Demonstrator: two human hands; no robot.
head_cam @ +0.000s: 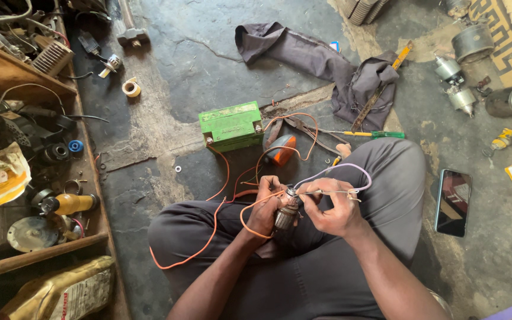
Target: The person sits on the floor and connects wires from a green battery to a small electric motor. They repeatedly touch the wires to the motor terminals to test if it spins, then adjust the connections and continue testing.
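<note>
Clearly small, rigid, dense: left hand [266,208] grip wrapped tight round motor armature [285,217]. Right hand [334,208] grip pinched shut on limp pale wire [351,170] just above.

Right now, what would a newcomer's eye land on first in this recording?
Probably the green battery on the floor at centre, orange wires trailing from it. Just below, over the lap, the left hand grips a small motor part while the right hand pinches a wire to its top.

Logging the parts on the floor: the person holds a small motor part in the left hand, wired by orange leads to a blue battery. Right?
Not quite: the head view shows the battery is green, not blue. The left hand does hold the small motor part, and the orange leads run towards the battery.
</note>
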